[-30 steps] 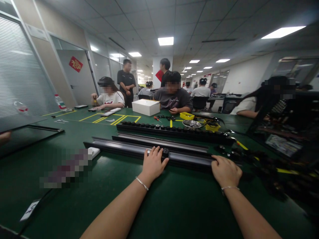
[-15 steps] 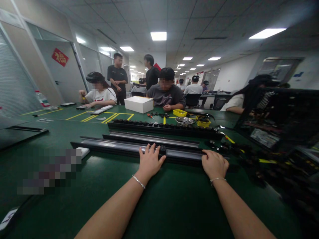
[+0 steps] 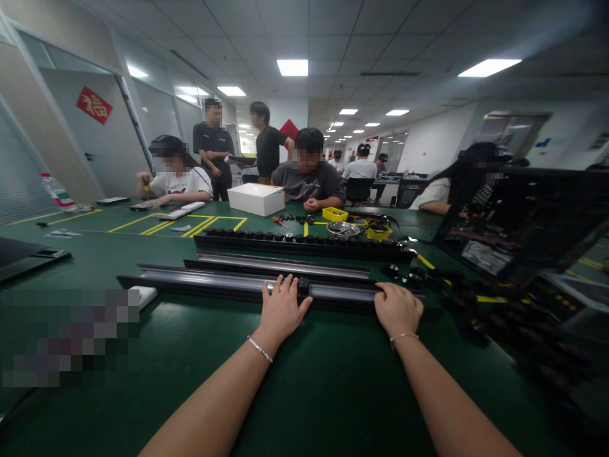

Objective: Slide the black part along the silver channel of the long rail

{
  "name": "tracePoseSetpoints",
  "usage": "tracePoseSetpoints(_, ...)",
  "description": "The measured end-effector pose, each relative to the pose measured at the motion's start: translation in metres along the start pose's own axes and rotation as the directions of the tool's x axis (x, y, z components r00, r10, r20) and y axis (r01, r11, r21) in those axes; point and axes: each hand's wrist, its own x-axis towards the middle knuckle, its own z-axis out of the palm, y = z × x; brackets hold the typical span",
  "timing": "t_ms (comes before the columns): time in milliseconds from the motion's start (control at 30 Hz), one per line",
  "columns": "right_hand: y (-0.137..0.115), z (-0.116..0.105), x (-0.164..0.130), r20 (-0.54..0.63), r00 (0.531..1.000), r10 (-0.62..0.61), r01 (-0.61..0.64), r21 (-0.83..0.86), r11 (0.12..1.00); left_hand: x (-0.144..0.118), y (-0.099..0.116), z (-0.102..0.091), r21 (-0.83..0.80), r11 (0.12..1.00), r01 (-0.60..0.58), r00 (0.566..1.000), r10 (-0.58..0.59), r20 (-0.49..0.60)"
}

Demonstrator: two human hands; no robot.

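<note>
A long black metal rail (image 3: 190, 281) with a shiny channel lies crosswise on the green table (image 3: 328, 393). My left hand (image 3: 283, 312) rests on it, fingers spread, thumb stretched to the right. Beside those fingers a small black block (image 3: 303, 287) sits in the channel. Toward the rail's right end, the bent fingers of my right hand (image 3: 398, 309) grip over its edge; their undersides are hidden. Just behind lies a second, similar rail (image 3: 285, 263). Farther back, a black strip (image 3: 304, 246) carries a row of several small black blocks.
Loose black parts (image 3: 480, 311) lie at right, near an open black computer case (image 3: 499, 216). Beyond the rails are a metal dish (image 3: 343, 229), a yellow tray (image 3: 335, 214), a screwdriver (image 3: 280, 222) and a white box (image 3: 255, 199). Co-workers sit across the table.
The whole view has shifted, so things appear farther left. Both hands keep their places on the rail. A standing person in the background has raised an arm.
</note>
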Motion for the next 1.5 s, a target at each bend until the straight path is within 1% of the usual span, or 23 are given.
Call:
tracePoseSetpoints(300,0.002,0.002,0.000,-0.010,1.000,-0.005,0.005,-0.018,1.000,0.000,0.000,0.004,0.009,1.000,-0.009,1.000,0.009,-0.007)
tracePoseSetpoints(433,0.001,0.002,0.000,0.003,1.000,-0.006,0.006,-0.008,1.000,0.000,0.007,0.005,0.008,1.000,-0.003,1.000,0.003,-0.014)
tracePoseSetpoints(667,0.001,0.002,0.001,-0.009,1.000,0.001,0.000,0.003,1.000,0.002,0.017,0.004,0.000,1.000,-0.003,1.000,0.003,0.017)
tracePoseSetpoints(1033,0.003,-0.001,0.000,0.029,1.000,-0.012,0.012,-0.009,1.000,0.001,0.012,0.009,-0.029,0.999,-0.041,0.999,0.040,-0.023)
tracePoseSetpoints(1200,0.002,-0.002,-0.001,0.028,0.999,-0.035,0.035,-0.010,0.999,0.001,0.010,0.009,-0.076,0.992,-0.097,0.995,0.094,-0.041)
tracePoseSetpoints(1267,-0.002,-0.001,-0.004,0.011,0.998,-0.055,0.055,-0.014,0.998,0.001,0.010,0.008,-0.092,0.989,-0.114,0.993,0.112,-0.036)
tracePoseSetpoints(1333,-0.008,0.000,-0.007,-0.009,0.994,-0.107,0.107,-0.018,0.994,0.001,0.010,0.007,-0.102,0.987,-0.123,0.992,0.121,-0.027)
tracePoseSetpoints(1400,-0.014,0.001,-0.011,-0.024,0.981,-0.190,0.190,-0.017,0.982,0.001,0.010,0.006,-0.108,0.986,-0.131,0.991,0.129,-0.020)
tracePoseSetpoints(1500,-0.024,0.003,-0.017,-0.030,0.942,-0.335,0.335,-0.005,0.942,0.001,0.010,0.005,-0.119,0.983,-0.140,0.990,0.137,-0.029)
